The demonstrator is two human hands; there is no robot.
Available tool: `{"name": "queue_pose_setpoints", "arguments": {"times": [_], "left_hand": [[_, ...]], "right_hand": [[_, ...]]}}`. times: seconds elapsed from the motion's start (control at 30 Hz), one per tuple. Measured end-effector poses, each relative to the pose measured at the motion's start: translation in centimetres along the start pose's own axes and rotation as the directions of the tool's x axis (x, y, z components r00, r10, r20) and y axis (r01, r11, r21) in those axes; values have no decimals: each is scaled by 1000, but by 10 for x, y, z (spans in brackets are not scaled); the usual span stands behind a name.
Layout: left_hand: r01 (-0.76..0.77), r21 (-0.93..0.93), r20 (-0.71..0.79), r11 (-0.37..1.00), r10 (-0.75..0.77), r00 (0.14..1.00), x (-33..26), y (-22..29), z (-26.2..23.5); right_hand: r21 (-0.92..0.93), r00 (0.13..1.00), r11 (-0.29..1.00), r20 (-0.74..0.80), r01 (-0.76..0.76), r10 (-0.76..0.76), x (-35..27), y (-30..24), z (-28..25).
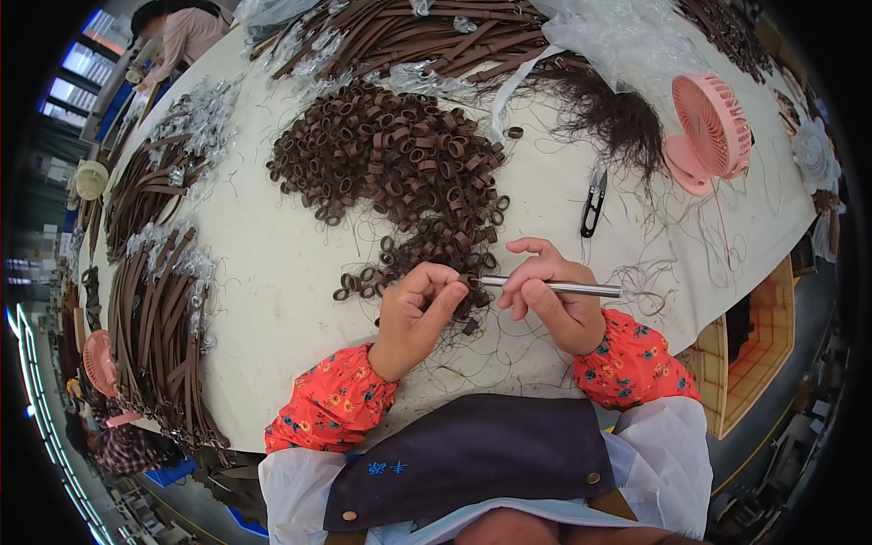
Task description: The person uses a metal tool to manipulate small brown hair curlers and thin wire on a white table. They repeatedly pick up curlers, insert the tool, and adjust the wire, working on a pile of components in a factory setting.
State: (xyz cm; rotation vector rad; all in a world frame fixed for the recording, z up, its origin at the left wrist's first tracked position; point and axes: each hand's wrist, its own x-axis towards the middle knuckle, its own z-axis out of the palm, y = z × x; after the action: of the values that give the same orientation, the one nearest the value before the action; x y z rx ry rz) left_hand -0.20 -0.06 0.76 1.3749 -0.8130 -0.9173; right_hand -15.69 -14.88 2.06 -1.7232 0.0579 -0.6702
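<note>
My left hand [416,318] is closed in a pinch on a small brown strap loop [469,282], partly hidden by the fingertips. My right hand [556,300] grips a slim silver metal rod [595,290] between thumb and fingers, with the index finger raised off it. The rod lies nearly level, and its left tip meets the loop; whether it passes inside, I cannot tell. Just beyond my hands spreads a large heap of similar brown loops [372,136], with loose ones trailing down toward my left hand. Black-handled thread snips [592,209] rest on the table, beyond my right hand.
Brown straps [159,336] in clear wrapping lie at the left, more straps [436,41] at the back. Dark thread waste [622,118] and plastic film [627,41] sit near a pink fan [708,127]. A wooden crate [713,381] stands off the right edge. Another person [189,36] works far left.
</note>
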Motion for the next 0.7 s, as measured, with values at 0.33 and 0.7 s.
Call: {"name": "queue_pose_setpoints", "arguments": {"times": [0.33, 0.7], "left_hand": [[22, -13, 0, 1000, -22, 1000, 0, 1, 0], [19, -13, -2, 1000, -19, 1000, 0, -1, 0]], "right_hand": [[-39, 1000, 999, -2, 9, -9, 2, -5, -1], [-107, 998, 992, 9, 70, -69, 3, -5, -1]]}}
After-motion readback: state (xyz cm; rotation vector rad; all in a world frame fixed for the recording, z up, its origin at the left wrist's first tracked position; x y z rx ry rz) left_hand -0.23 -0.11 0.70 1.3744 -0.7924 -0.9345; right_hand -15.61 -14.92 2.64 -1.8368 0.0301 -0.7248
